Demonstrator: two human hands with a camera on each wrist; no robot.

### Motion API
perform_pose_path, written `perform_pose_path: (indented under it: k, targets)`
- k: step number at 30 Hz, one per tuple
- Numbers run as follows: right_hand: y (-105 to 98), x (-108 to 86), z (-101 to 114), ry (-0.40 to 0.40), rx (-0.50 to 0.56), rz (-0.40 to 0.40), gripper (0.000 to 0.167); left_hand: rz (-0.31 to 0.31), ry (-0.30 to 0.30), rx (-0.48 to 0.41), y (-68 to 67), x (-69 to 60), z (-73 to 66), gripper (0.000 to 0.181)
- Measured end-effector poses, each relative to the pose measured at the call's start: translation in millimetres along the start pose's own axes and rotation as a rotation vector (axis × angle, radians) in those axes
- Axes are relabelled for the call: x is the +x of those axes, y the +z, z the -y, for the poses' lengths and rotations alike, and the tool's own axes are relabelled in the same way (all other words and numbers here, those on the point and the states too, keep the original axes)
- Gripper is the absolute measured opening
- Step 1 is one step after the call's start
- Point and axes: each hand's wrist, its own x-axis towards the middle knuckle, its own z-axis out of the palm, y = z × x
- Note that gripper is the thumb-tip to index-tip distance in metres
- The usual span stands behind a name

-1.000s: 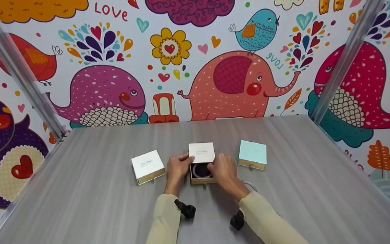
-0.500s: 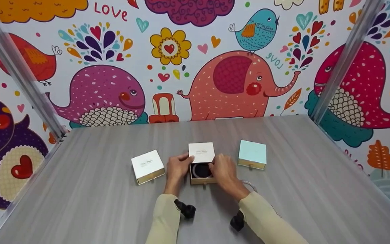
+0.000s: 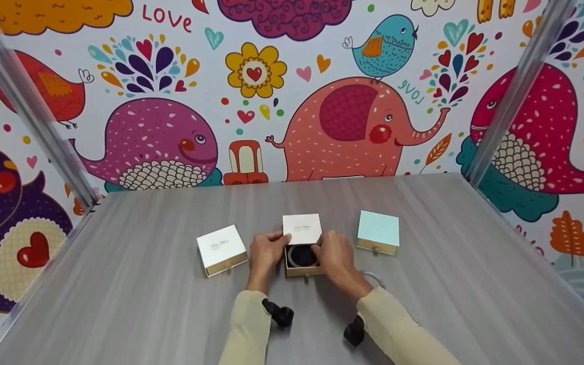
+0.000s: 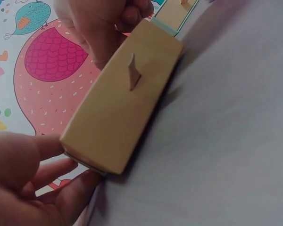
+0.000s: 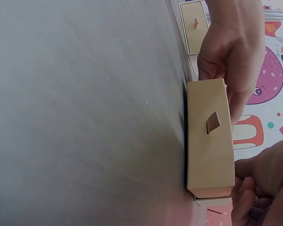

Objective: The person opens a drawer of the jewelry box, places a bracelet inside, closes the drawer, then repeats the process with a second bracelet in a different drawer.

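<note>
In the head view the middle box sits at the center of the table [image 3: 119, 309], its white cover [image 3: 302, 228] far and its drawer [image 3: 298, 272] partly out toward the person, so its long axis runs near to far. A pale ring [image 3: 290, 257] lies in the drawer on a dark insert [image 3: 305, 256]. It is left of the right thumb and just nearer than the left thumb; the right hand [image 3: 336, 253] seems the closer one. That hand curls over the box's right side, thumb reaching in at the drawer's edge — whether it touches the ring is hidden. The left hand [image 3: 267, 251] grips the left side, thumb on the cover. A pale hoop [image 3: 376, 278] shows at the right wrist. A white box [image 3: 222, 250] stands to the left, a mint box [image 3: 378, 231] to the right. Both white tops carry small script, too tiny to read; the wall [image 3: 266, 15] says "Love" in red on the left, and again mirrored in teal on the right.

The left wrist view shows the left hand's thumb and fingers holding the left end of the box — the drawer's tan front bears a pull tab [image 4: 133, 75] and no lettering.

In the right wrist view the right hand's fingers are bent at the right end, what lies between them unclear.
</note>
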Motion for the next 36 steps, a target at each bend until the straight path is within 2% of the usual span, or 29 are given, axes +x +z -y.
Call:
perform_pose_path:
  k: [8,15,22,28,36]
  targets:
    - [-0.7,-0.9,-0.4,0.0,0.001,-0.007,0.017,-0.004,0.003,-0.004,0.7,0.0,-1.3,0.03]
    - [-4.1,-5.4,-0.6,0.027,0.102,0.002,0.017,-0.004,-0.001,-0.011,0.8,0.9,-1.2,0.031]
    - [-7.6,-16.0,2.9,-0.006,0.143,-0.028,0.015,-0.006,0.005,-0.021,0.7,2.5,0.4,0.03]
    - [-11.1,-29.1,4.6,0.012,0.195,0.034,0.018,0.0,-0.003,-0.017,0.2,2.8,1.2,0.03]
    - [-16.0,-44.3,-1.2,0.044,0.247,0.099,0.033,0.001,-0.01,-0.015,1.0,1.9,0.4,0.031]
